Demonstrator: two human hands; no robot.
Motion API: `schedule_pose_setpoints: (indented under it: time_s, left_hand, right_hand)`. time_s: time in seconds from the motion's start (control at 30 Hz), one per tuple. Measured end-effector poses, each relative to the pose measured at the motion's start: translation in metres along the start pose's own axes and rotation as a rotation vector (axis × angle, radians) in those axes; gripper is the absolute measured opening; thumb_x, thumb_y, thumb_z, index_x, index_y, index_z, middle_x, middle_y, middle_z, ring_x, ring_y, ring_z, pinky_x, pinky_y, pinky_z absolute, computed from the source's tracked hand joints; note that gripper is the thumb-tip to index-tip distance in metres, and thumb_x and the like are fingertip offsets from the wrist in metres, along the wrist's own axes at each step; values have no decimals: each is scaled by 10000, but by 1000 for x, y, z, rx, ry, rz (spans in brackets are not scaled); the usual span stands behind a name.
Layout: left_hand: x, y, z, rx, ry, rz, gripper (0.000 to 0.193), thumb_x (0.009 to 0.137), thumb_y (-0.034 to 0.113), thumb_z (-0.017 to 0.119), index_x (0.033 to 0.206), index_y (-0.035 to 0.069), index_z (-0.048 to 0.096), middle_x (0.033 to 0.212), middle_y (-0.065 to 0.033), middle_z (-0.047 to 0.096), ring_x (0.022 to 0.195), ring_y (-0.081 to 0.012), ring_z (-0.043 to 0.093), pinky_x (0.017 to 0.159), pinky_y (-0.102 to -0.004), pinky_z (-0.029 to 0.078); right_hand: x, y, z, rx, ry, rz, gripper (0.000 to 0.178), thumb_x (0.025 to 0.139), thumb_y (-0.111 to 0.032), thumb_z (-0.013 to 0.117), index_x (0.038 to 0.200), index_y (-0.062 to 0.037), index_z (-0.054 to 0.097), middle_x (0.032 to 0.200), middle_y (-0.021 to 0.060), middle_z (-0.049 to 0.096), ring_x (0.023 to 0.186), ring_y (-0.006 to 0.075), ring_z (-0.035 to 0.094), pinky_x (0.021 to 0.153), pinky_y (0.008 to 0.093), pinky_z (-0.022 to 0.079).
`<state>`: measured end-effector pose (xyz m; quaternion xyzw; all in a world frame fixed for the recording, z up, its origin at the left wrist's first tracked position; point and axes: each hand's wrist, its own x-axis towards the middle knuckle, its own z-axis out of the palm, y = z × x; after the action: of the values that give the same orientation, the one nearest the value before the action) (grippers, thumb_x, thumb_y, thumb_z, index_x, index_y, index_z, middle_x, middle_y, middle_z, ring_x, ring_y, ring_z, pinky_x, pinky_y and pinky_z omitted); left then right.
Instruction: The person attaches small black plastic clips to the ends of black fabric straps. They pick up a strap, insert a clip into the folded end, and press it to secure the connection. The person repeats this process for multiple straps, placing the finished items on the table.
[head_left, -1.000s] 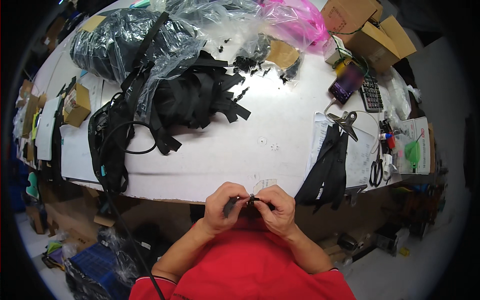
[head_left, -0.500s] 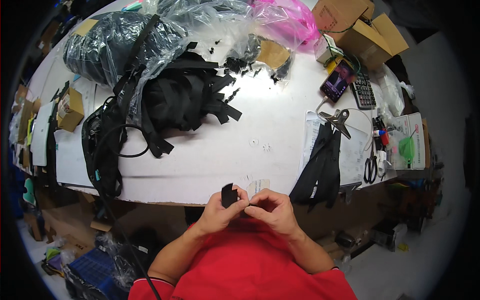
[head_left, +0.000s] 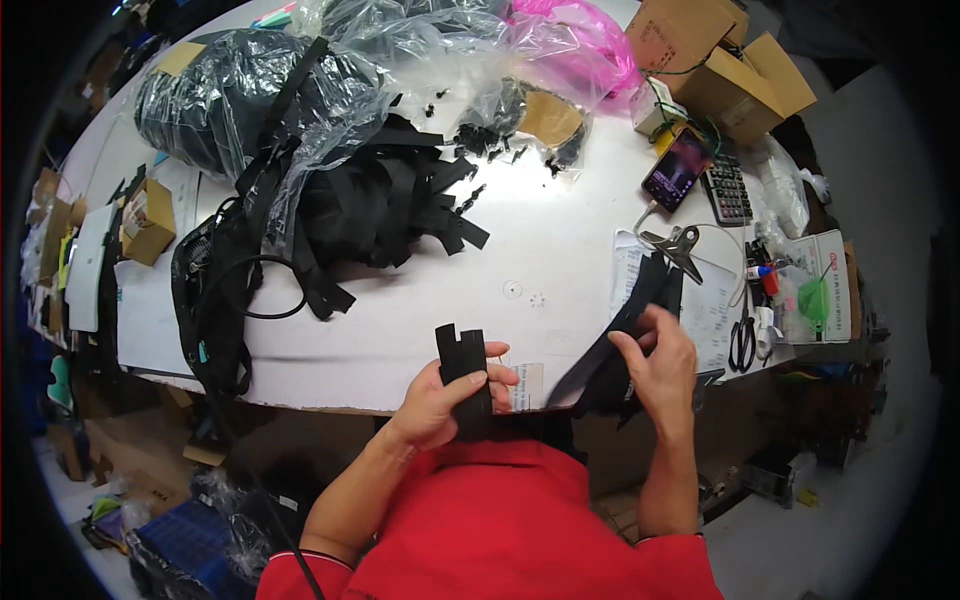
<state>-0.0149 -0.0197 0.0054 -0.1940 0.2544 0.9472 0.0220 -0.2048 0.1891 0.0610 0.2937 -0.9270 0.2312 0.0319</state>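
Note:
In my left hand (head_left: 440,400) is a flat black zipper strip (head_left: 462,352), held upright with the thumb across its front. Its top end is split in two, one side standing a little higher. My right hand (head_left: 662,365) is at the table's front right, thumb and fingers curled at a long black zipper strip (head_left: 590,370) beside other hanging strips. The lower end of that strip slants left, away from the others. A metal bulldog clip (head_left: 680,245) lies at their upper ends. Part of the right hand's contact is hidden.
A large heap of black strips (head_left: 370,205) and a plastic-wrapped bundle (head_left: 220,100) fill the left. Small black pieces (head_left: 485,140) are scattered farther back. On the right are a phone (head_left: 678,170), a calculator (head_left: 728,190), scissors (head_left: 742,342) and cardboard boxes (head_left: 735,90).
My hands have parted. The right one has moved right to the strips under the clip, and one strip there now slants left. In my left hand the strip now stands taller.

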Motion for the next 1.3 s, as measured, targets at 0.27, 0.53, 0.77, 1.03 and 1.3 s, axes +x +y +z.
schedule_pose_setpoints:
  time_s: [0.27,0.53,0.77,1.03,1.3]
  left_hand:
    - [-6,-11,4,145,-163,-88,424,1024,71,538,1410,-46,407,1217,-240,644,1040,-319,708,853,-405,623]
    - [-7,-11,-24,477,183,347,378,1084,290,483,1227,-28,629,950,-69,712,727,-60,611,648,-207,495]
    - [-3,-16,0,1002,208,783,122,845,-47,728,952,11,728,909,-106,672,781,-167,649,704,-258,496]
    - [-7,-19,-16,861,355,662,48,928,8,644,954,-2,605,888,-106,609,783,-210,595,728,-303,488]
    - [-10,-16,-14,860,218,716,84,973,74,661,954,2,621,913,-37,576,711,-88,504,639,-227,414]
  right_hand:
    - [-16,-61,44,872,-456,1,313,874,-65,728,1174,2,671,945,80,737,769,110,663,676,256,518]
    - [-20,-68,41,863,-437,-21,199,893,25,673,1091,27,692,913,80,726,825,108,675,784,258,529]
    - [-40,-74,60,934,-378,1,179,915,2,659,1092,26,646,886,65,702,753,131,671,707,250,533]
    - [47,-88,113,673,-359,-96,134,944,-63,630,1046,0,690,921,71,700,752,105,625,688,265,506]
    - [131,-105,182,304,-30,-211,64,878,-84,700,901,-25,694,908,136,623,801,317,643,753,403,509]
